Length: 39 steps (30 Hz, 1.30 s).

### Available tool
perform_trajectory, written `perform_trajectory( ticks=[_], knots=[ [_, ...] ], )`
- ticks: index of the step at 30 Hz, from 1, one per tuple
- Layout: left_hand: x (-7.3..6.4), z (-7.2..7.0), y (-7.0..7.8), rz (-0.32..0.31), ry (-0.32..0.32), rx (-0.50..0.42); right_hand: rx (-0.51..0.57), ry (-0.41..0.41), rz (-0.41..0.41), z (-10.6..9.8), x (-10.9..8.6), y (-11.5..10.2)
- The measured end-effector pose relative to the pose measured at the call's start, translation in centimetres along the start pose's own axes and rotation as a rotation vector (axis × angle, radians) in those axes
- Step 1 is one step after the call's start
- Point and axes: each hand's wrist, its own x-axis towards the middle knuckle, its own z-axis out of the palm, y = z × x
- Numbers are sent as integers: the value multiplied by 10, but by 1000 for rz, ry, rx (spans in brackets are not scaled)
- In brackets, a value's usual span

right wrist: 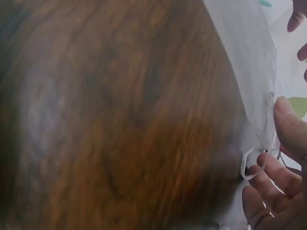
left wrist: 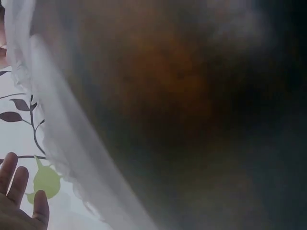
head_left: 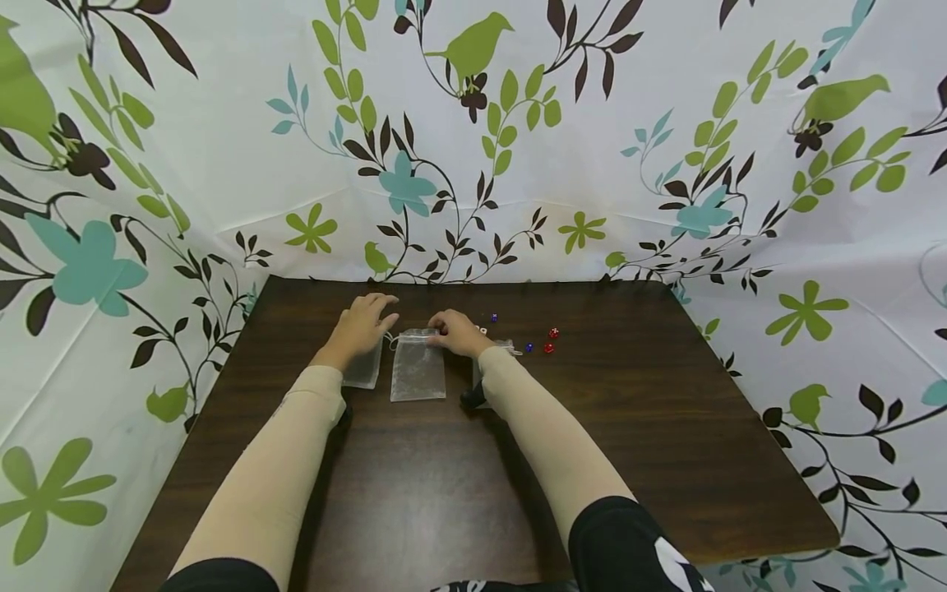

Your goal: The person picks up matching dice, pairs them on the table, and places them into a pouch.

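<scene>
From where I stand, no words or numbers can be read; the white marks (head_left: 675, 566) on the black right sleeve (head_left: 610, 530) (partly cut off) form no legible letters.

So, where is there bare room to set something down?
On the dark brown table, right of the small red dice, and nearer the person than the middle sheer white bag. Crowded: around the left hand and right hand.
</scene>
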Motion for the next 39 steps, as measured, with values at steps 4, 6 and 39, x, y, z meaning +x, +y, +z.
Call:
perform_trajectory(
  ticks=[4, 6, 39],
  knots=[
    [-3, 5, 3, 20, -14, -4, -10, 3, -20, 3, 1, 2],
    [-3, 5, 5, 27, -18, -11, -27, 2, -29, 4, 1, 2],
    [5, -33, 32, 346, 206, 12, -432, 484, -510, -40, -15, -36]
  ],
)
